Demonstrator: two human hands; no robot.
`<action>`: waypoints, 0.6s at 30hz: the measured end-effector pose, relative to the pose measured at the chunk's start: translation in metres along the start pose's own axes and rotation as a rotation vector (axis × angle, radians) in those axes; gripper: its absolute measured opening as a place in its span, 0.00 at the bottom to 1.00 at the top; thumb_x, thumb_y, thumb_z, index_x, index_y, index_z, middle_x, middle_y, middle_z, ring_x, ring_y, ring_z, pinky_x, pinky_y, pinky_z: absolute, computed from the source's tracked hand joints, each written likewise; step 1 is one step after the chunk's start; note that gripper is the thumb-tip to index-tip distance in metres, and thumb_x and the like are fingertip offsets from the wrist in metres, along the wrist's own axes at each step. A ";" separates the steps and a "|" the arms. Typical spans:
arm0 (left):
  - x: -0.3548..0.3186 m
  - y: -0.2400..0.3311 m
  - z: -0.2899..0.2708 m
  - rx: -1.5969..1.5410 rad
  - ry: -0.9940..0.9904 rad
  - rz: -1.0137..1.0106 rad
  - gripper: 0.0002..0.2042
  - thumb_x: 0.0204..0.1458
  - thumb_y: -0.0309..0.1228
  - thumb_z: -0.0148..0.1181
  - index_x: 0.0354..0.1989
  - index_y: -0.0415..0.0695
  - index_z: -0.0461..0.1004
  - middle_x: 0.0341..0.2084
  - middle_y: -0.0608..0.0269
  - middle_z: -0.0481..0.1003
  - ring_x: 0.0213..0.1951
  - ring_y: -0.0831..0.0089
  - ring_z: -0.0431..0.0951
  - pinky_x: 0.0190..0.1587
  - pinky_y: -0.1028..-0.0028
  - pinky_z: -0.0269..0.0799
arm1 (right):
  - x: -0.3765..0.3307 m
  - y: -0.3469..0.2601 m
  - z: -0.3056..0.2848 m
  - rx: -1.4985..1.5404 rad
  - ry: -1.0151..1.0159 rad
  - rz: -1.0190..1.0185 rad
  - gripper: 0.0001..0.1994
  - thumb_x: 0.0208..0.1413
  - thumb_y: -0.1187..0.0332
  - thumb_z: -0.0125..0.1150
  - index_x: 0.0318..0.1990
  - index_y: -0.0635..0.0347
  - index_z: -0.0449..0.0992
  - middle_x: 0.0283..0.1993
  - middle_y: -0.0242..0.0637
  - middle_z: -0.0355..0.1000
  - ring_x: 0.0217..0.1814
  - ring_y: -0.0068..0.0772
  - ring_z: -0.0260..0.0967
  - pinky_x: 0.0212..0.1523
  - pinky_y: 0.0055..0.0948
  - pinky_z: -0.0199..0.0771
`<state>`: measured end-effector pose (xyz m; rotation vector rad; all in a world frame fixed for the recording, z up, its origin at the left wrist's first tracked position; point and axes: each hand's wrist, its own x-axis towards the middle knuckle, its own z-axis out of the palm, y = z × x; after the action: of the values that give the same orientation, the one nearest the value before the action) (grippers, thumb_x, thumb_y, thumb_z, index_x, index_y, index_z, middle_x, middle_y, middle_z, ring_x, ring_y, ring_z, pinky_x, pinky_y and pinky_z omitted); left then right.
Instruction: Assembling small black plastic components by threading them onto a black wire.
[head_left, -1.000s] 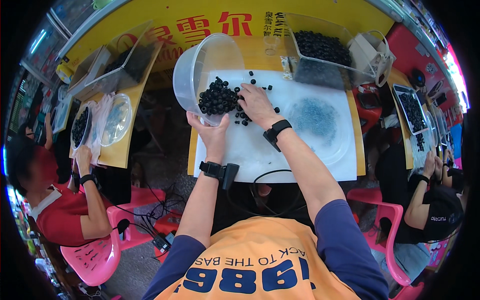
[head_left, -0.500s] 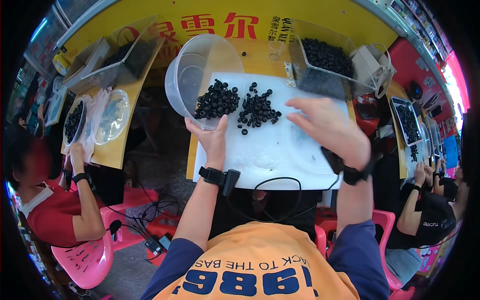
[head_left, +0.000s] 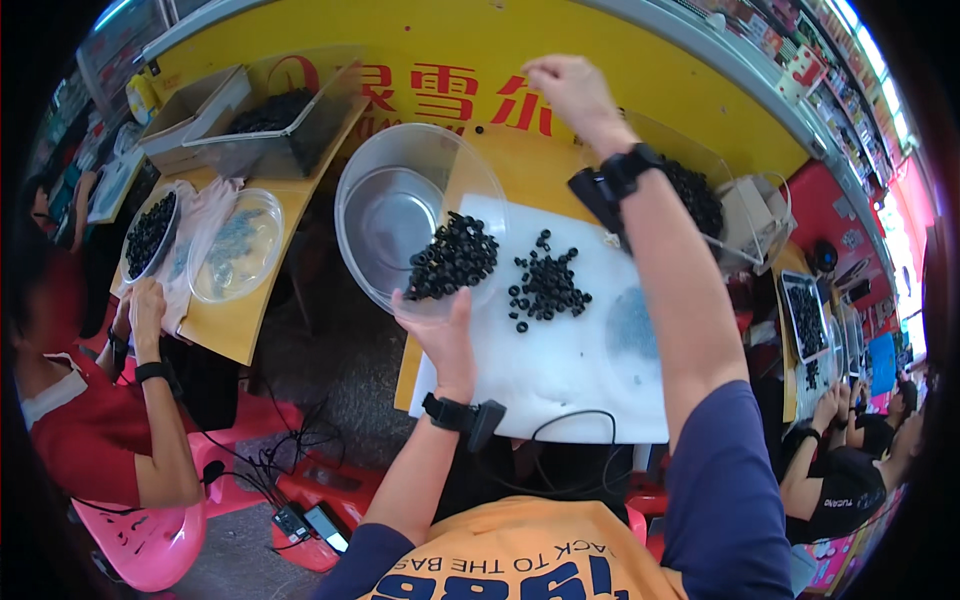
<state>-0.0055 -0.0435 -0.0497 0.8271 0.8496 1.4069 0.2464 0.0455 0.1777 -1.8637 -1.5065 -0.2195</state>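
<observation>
A clear round plastic tub (head_left: 358, 235) stands tilted at the left edge of the white board (head_left: 520, 385). Its near side rests in my left hand (head_left: 445, 345), whose thumb and fingers are closed around the lower wall. Inside the tub, small black ring-like pieces (head_left: 455, 262) are heaped toward the right. More loose black pieces (head_left: 548, 285) form a pile on the board just right of it. My right hand (head_left: 580, 95) is raised high at the far side, in front of the yellow panel. Its fingers are bent together; anything between them is too small to see.
Behind my right forearm stands a clear bin of black pieces (head_left: 690, 195), partly covered. A thin clear round sheet (head_left: 632, 322) lies on the board's right. A black cable (head_left: 580, 414) loops at the near edge. Leftward, a person in red (head_left: 110, 430) works at another table.
My right hand has swung up and away, from above the board's right to the far panel. The view has shifted, so the tub and piles appear lower. My left hand stays on the tub.
</observation>
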 end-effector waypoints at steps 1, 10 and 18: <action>0.002 -0.006 -0.005 0.111 -0.008 0.076 0.43 0.52 0.22 0.70 0.71 0.37 0.45 0.59 0.55 0.61 0.60 0.68 0.64 0.66 0.68 0.60 | 0.010 0.016 0.034 0.015 -0.024 0.056 0.14 0.61 0.64 0.58 0.47 0.62 0.83 0.40 0.45 0.82 0.43 0.40 0.81 0.48 0.33 0.79; -0.008 0.008 -0.014 -0.244 0.059 -0.134 0.49 0.51 0.22 0.69 0.75 0.45 0.38 0.62 0.58 0.55 0.58 0.65 0.63 0.60 0.64 0.67 | 0.070 0.088 0.248 -0.330 -0.381 -0.362 0.21 0.66 0.60 0.51 0.65 0.52 0.71 0.75 0.47 0.56 0.76 0.56 0.53 0.71 0.49 0.61; -0.005 0.017 -0.014 -0.231 0.031 -0.151 0.51 0.48 0.25 0.70 0.75 0.52 0.38 0.64 0.58 0.56 0.64 0.59 0.61 0.68 0.54 0.58 | 0.079 0.143 0.240 -0.290 -0.892 -0.056 0.26 0.65 0.58 0.52 0.68 0.57 0.66 0.75 0.51 0.55 0.77 0.55 0.51 0.72 0.48 0.60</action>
<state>-0.0256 -0.0485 -0.0407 0.5557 0.7404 1.3570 0.3288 0.2471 -0.0139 -2.2969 -2.1933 0.4600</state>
